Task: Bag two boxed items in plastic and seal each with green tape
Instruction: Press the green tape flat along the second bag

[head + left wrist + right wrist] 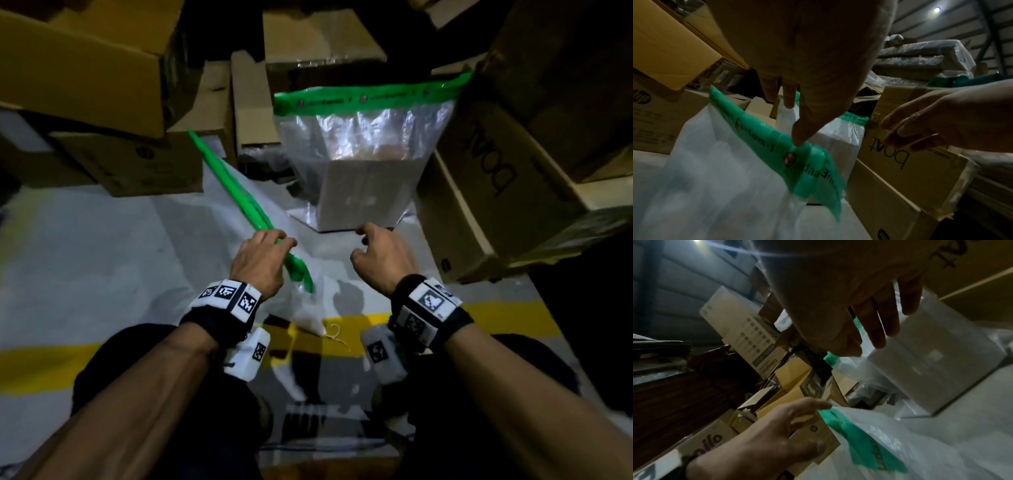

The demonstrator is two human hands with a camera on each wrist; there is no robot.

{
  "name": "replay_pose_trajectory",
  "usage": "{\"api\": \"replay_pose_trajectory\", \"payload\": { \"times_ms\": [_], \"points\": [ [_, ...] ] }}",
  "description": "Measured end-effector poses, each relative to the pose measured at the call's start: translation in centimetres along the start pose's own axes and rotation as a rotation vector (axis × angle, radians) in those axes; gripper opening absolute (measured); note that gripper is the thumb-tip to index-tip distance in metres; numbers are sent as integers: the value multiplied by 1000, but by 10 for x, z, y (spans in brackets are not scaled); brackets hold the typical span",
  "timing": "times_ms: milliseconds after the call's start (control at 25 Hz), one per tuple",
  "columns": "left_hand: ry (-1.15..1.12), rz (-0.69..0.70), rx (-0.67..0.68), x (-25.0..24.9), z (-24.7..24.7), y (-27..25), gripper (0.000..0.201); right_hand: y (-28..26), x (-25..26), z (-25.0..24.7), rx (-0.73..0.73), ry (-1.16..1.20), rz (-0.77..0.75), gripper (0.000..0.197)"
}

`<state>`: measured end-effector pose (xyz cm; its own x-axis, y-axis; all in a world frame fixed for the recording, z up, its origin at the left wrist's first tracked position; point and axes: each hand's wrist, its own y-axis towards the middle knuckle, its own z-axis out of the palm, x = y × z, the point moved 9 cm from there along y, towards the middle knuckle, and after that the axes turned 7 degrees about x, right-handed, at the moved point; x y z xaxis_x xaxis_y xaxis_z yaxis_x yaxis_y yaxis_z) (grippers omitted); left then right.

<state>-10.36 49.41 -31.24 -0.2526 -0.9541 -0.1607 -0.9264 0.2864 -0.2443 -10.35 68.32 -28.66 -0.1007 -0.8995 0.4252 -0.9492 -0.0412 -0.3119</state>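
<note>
A white box point(363, 195) stands upright on the floor inside a clear plastic bag point(370, 137) whose top is closed by a strip of green tape point(370, 97). My right hand point(359, 240) hovers just in front of that box, its fingers point(879, 331) relaxed and holding nothing. A second plastic bag point(239, 212) lies to the left with a green taped edge point(236, 192). My left hand point(284, 241) pinches that green edge point(766, 138) near its close end, thumb point(797, 141) on top. What this second bag holds is not visible.
Brown cardboard cartons crowd the space: a stack at the left point(102, 68), more behind point(250, 113), and a large printed carton point(496, 192) close on the right. The grey floor point(102, 257) has a yellow line point(41, 366) near my knees.
</note>
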Motion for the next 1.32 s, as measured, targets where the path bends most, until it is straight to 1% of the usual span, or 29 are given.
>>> {"api": "replay_pose_trajectory", "payload": {
  "times_ms": [120, 160, 240, 320, 400, 520, 600, 680, 720, 760, 840, 880, 920, 960, 1000, 1120, 1200, 1280, 1320],
  "points": [
    [79, 118, 58, -6, 25, 23, 54, 17, -16, 45, 124, 57, 26, 50],
    [115, 151, 83, -8, 31, 31, 52, 22, -19, 56, 156, 74, 21, 51],
    [161, 188, 126, -10, 35, 43, 41, 28, -16, 68, 194, 73, -30, 53],
    [151, 201, 156, -10, 36, 53, 29, 31, -9, 78, 243, 55, -91, 59],
    [117, 193, 152, -7, 34, 59, 23, 30, -2, 86, 290, 65, -128, 68],
    [18, 162, 121, 6, 28, 65, 17, 28, 6, 92, 290, 103, -182, 85],
    [-71, 135, 118, 14, 21, 65, 16, 27, 12, 92, 253, 128, -232, 90],
    [-173, 124, 71, 19, 6, 64, 16, 30, 17, 83, 169, 226, -291, 84],
    [-217, 135, 27, 18, -5, 62, 16, 32, 20, 76, 117, 285, -325, 75],
    [-265, 149, -22, 18, -17, 59, 16, 34, 23, 67, 66, 335, -364, 64],
    [-389, 167, -85, 19, -37, 55, 12, 39, 27, 48, -13, 490, -422, 33],
    [-445, 165, -95, 19, -42, 54, 9, 42, 26, 40, -21, 621, -423, 19],
    [-487, 159, -97, 19, -46, 53, 8, 44, 25, 33, -20, 753, -417, 13],
    [-513, 158, -97, 19, -47, 53, 11, 46, 23, 27, -31, 837, -410, 12],
    [-525, 160, -93, 18, -46, 54, 14, 46, 22, 21, -53, 865, -404, 11],
    [-517, 164, -85, 15, -42, 57, 8, 44, 18, 17, -86, 862, -369, 7],
    [-503, 159, -88, 13, -39, 60, 7, 43, 13, 19, -86, 872, -327, 11],
    [-470, 161, -99, 7, -37, 61, 9, 41, 8, 21, -91, 849, -296, 15],
    [-456, 171, -111, 3, -35, 62, 12, 40, 7, 22, -95, 827, -285, 13]
  ]
}}
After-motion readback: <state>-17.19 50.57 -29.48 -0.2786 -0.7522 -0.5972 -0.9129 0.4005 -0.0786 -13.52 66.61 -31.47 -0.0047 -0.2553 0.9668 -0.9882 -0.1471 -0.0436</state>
